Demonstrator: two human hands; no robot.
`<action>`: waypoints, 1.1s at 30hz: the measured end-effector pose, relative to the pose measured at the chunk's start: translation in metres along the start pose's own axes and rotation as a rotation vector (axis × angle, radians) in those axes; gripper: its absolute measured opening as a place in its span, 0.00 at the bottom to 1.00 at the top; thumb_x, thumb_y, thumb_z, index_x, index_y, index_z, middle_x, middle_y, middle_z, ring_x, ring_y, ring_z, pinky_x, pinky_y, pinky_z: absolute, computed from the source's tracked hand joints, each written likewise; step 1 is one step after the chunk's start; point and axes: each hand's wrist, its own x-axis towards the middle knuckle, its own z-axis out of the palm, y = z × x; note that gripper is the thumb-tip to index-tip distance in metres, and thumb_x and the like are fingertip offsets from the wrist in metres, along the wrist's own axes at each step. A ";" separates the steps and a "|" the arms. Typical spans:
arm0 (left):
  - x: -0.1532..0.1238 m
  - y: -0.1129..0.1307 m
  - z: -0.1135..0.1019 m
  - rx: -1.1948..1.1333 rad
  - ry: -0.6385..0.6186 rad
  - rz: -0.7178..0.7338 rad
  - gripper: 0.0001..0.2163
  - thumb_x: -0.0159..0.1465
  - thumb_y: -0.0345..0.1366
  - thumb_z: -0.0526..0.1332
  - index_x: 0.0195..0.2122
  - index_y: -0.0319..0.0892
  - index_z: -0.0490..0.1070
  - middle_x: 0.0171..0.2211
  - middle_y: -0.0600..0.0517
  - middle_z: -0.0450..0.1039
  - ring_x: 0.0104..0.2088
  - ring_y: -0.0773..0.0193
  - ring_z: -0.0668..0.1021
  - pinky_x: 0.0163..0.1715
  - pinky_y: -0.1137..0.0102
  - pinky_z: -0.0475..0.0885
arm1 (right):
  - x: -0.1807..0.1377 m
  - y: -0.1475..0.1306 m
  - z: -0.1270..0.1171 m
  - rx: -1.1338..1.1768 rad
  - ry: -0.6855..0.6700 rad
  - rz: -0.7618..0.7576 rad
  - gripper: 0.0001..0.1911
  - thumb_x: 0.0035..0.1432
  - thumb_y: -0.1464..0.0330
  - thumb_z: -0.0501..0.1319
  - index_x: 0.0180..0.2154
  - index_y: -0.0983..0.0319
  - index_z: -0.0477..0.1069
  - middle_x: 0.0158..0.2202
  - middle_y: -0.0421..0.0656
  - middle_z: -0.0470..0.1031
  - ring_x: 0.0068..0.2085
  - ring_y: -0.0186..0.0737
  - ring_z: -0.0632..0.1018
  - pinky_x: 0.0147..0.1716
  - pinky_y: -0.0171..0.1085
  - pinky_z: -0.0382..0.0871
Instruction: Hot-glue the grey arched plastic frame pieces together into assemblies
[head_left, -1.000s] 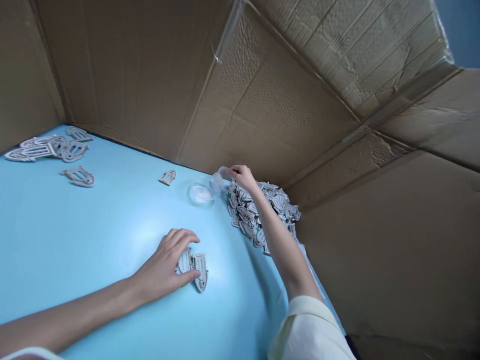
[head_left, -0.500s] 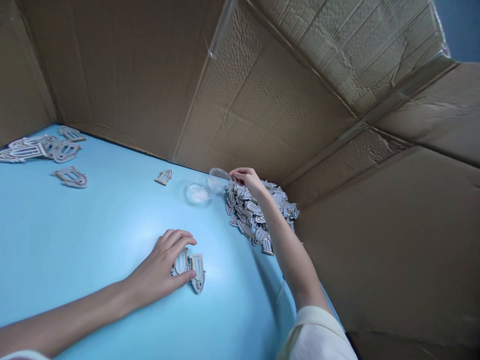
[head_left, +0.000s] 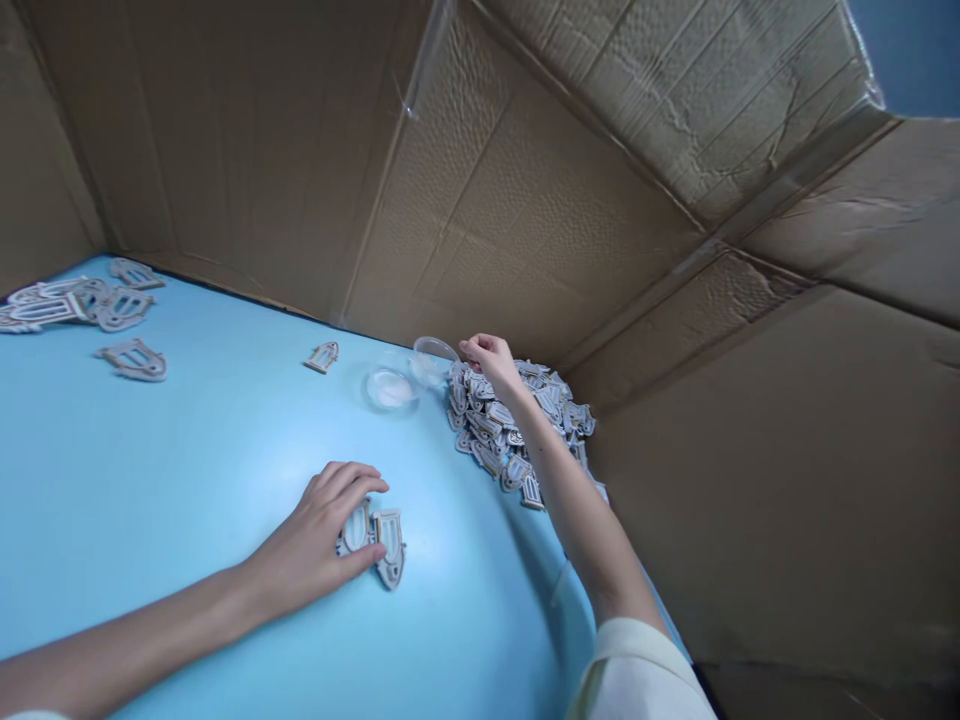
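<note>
My left hand (head_left: pixel 334 525) rests low over two flat, window-like cut-out pieces with pointed ends and slots. Its fingers are spread and arched, and its thumb lies on the edge of the right piece (head_left: pixel 389 548). The left piece (head_left: pixel 355 528) lies partly under the hand, close against the other one. My right hand (head_left: pixel 489 358) is held above the far edge of a heap of similar pieces (head_left: pixel 487 430), its fingers pinched together. What the pinch holds, if anything, is too small to see. Just left of it stands a clear round cup (head_left: pixel 435 358).
A shallow clear dish (head_left: pixel 390 389) with whitish contents stands beside the cup. One loose piece (head_left: pixel 322 357) lies left of it, and several more pieces (head_left: pixel 124 307) lie at the far left. Cardboard walls (head_left: pixel 300 180) enclose the light blue table (head_left: pixel 225 450).
The view has shifted slightly. My right hand's fingers have drawn closer together beside the cup. My left hand and the two pieces keep their places.
</note>
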 end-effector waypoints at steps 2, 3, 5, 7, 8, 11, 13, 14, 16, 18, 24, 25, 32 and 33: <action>0.000 0.001 0.000 -0.007 -0.001 -0.006 0.19 0.66 0.40 0.69 0.58 0.52 0.74 0.60 0.47 0.74 0.61 0.46 0.74 0.60 0.53 0.73 | 0.002 0.002 0.001 -0.030 0.024 -0.023 0.24 0.52 0.49 0.69 0.22 0.57 0.62 0.19 0.34 0.62 0.21 0.30 0.61 0.23 0.34 0.53; 0.000 0.001 0.000 -0.011 -0.001 -0.007 0.19 0.66 0.40 0.69 0.58 0.51 0.74 0.60 0.47 0.74 0.61 0.46 0.74 0.60 0.53 0.73 | 0.003 0.002 0.001 -0.045 0.028 -0.034 0.24 0.52 0.49 0.69 0.22 0.57 0.63 0.19 0.35 0.63 0.22 0.31 0.62 0.23 0.34 0.54; 0.001 0.001 0.001 -0.016 -0.002 -0.007 0.20 0.66 0.40 0.69 0.58 0.51 0.74 0.60 0.47 0.74 0.61 0.46 0.74 0.60 0.53 0.73 | 0.004 0.004 0.001 -0.075 0.026 -0.050 0.23 0.52 0.49 0.69 0.22 0.58 0.66 0.19 0.37 0.66 0.22 0.32 0.64 0.25 0.35 0.57; 0.001 0.002 0.001 -0.019 -0.003 -0.005 0.20 0.66 0.39 0.69 0.58 0.51 0.73 0.60 0.47 0.74 0.61 0.46 0.74 0.61 0.53 0.73 | 0.006 0.005 0.001 -0.107 0.026 -0.062 0.23 0.52 0.48 0.69 0.23 0.59 0.70 0.21 0.40 0.71 0.24 0.34 0.68 0.26 0.36 0.61; 0.001 0.002 0.001 -0.022 -0.005 -0.004 0.20 0.66 0.39 0.69 0.59 0.51 0.73 0.59 0.47 0.74 0.61 0.46 0.74 0.61 0.53 0.72 | 0.008 0.006 0.001 -0.124 0.030 -0.067 0.24 0.52 0.46 0.68 0.23 0.60 0.71 0.22 0.42 0.73 0.24 0.36 0.70 0.27 0.36 0.62; 0.001 0.003 0.000 -0.028 -0.010 -0.004 0.20 0.65 0.39 0.69 0.58 0.51 0.73 0.59 0.47 0.74 0.61 0.46 0.74 0.61 0.52 0.72 | 0.013 0.008 0.003 -0.175 0.085 -0.084 0.27 0.58 0.42 0.63 0.25 0.59 0.69 0.23 0.42 0.72 0.25 0.37 0.71 0.27 0.37 0.64; 0.001 0.004 0.000 -0.030 -0.014 -0.004 0.20 0.66 0.39 0.69 0.58 0.51 0.72 0.60 0.47 0.74 0.61 0.46 0.74 0.61 0.52 0.72 | 0.015 0.009 0.004 -0.219 0.161 -0.104 0.29 0.62 0.41 0.58 0.25 0.58 0.66 0.21 0.40 0.68 0.25 0.37 0.69 0.27 0.37 0.62; 0.001 0.004 -0.001 -0.030 -0.015 -0.004 0.20 0.66 0.39 0.68 0.58 0.51 0.72 0.60 0.47 0.74 0.61 0.46 0.74 0.61 0.52 0.72 | 0.016 0.010 0.004 -0.245 0.208 -0.116 0.29 0.64 0.41 0.56 0.24 0.57 0.63 0.21 0.39 0.65 0.25 0.37 0.67 0.27 0.37 0.60; 0.001 0.004 -0.002 -0.031 -0.016 -0.005 0.19 0.66 0.39 0.68 0.59 0.51 0.72 0.60 0.46 0.74 0.61 0.46 0.74 0.61 0.52 0.72 | 0.016 0.011 0.006 -0.299 0.301 -0.140 0.30 0.67 0.42 0.52 0.24 0.56 0.58 0.21 0.38 0.59 0.27 0.38 0.64 0.28 0.37 0.58; 0.001 0.004 -0.002 -0.028 -0.013 -0.006 0.19 0.66 0.39 0.68 0.58 0.51 0.73 0.59 0.46 0.75 0.61 0.46 0.74 0.61 0.53 0.72 | 0.016 0.013 0.009 -0.347 0.357 -0.155 0.29 0.70 0.44 0.49 0.24 0.56 0.57 0.22 0.39 0.57 0.29 0.40 0.64 0.30 0.38 0.57; 0.001 0.002 -0.001 -0.019 0.003 0.003 0.19 0.66 0.39 0.69 0.58 0.51 0.73 0.59 0.46 0.75 0.60 0.46 0.74 0.60 0.53 0.73 | 0.014 0.012 0.015 -0.437 0.141 -0.148 0.11 0.55 0.59 0.68 0.32 0.60 0.76 0.23 0.37 0.67 0.29 0.40 0.68 0.34 0.37 0.63; 0.001 0.002 0.000 -0.020 0.001 0.002 0.19 0.66 0.39 0.69 0.58 0.51 0.73 0.59 0.46 0.75 0.61 0.46 0.74 0.60 0.52 0.72 | 0.012 0.010 0.012 -0.443 0.111 -0.148 0.11 0.52 0.62 0.69 0.37 0.61 0.79 0.25 0.37 0.69 0.29 0.40 0.69 0.35 0.37 0.64; 0.002 0.008 -0.010 -0.028 -0.055 -0.030 0.20 0.67 0.40 0.68 0.60 0.49 0.72 0.60 0.46 0.74 0.62 0.46 0.73 0.63 0.51 0.69 | -0.041 -0.003 -0.004 -0.362 0.129 -0.240 0.17 0.64 0.57 0.64 0.48 0.62 0.79 0.29 0.38 0.72 0.31 0.39 0.70 0.36 0.38 0.64; 0.002 0.010 -0.013 -0.026 -0.067 -0.036 0.20 0.67 0.40 0.68 0.60 0.49 0.72 0.60 0.45 0.74 0.62 0.46 0.73 0.64 0.51 0.69 | -0.058 -0.004 -0.002 -0.334 0.121 -0.247 0.16 0.65 0.56 0.64 0.45 0.61 0.79 0.28 0.38 0.72 0.31 0.39 0.70 0.35 0.38 0.64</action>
